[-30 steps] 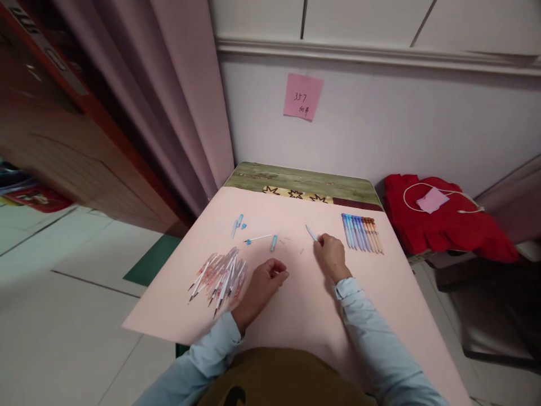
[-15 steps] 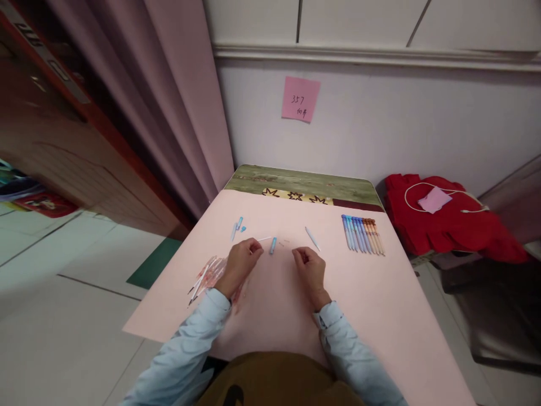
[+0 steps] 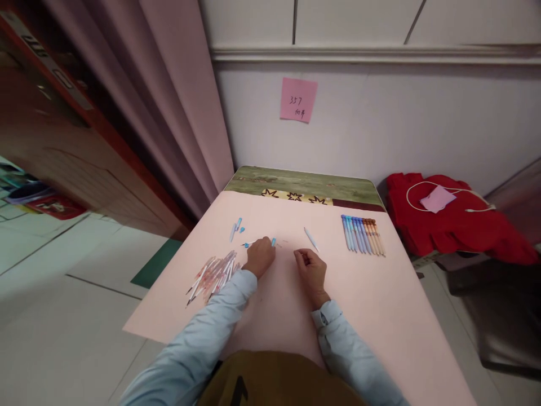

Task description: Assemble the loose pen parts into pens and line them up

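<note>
My left hand (image 3: 260, 256) lies curled on the pink sheet (image 3: 359, 293), its fingertips over a thin white refill with a blue tip (image 3: 249, 243) and beside a small blue cap (image 3: 274, 242). Whether it grips the refill is hidden. My right hand (image 3: 310, 268) rests closed a little to the right, fingers pinched; anything in them is too small to see. A white-blue pen barrel (image 3: 311, 239) lies just beyond it. A pile of refills (image 3: 213, 275) sits left of my left arm.
A row of several blue and orange pens (image 3: 362, 234) lies at the right. Small blue parts (image 3: 236, 227) lie at the far left. Red cloth with a white cable (image 3: 448, 217) sits right of the table. A pink note (image 3: 298, 99) hangs on the wall.
My right hand let go of the pen barrel and drew back toward the middle. My left hand moved forward from near the refill pile to the refill and blue cap.
</note>
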A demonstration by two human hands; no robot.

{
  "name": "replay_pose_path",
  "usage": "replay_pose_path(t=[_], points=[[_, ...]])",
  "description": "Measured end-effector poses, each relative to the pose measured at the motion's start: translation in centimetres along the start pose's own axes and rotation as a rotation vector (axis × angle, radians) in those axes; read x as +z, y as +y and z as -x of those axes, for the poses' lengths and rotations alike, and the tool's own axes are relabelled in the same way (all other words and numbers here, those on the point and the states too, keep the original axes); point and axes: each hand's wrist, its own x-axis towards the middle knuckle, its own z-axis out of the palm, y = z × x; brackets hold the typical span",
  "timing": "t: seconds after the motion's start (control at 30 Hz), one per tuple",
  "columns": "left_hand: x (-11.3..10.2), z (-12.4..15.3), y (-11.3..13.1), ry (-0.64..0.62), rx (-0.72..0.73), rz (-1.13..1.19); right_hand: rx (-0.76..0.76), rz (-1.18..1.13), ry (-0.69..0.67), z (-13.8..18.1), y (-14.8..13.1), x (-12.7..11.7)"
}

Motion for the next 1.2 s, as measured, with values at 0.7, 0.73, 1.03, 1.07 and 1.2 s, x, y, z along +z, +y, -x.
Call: replay_pose_path(t=[0.7,0.73,1.03,1.07,1.2], points=[[4.5,10.4,0.3,-0.552,-0.045,2.007,0.073,0.185,-0.037,-3.7,-0.6,-4.7],[4.4,10.4,0.1,-0.578,-0.035,2.038,0.074,0.232,-0.102,-3.5,-0.3,-4.9],[4.2,10.1,-1.2,-0.704,-0.049,2.243,-0.160,0.576,-0.346,-2.6,-0.5,-2.1],[4.3,10.1,-1.3,-0.706,-0.055,2.253,-0.181,0.604,-0.368,-2.9,-0.6,-1.9],[4.5,10.0,-1.6,-0.697,-0.095,2.304,-0.209,0.631,-0.390,-3.6,-1.3,-0.6]])
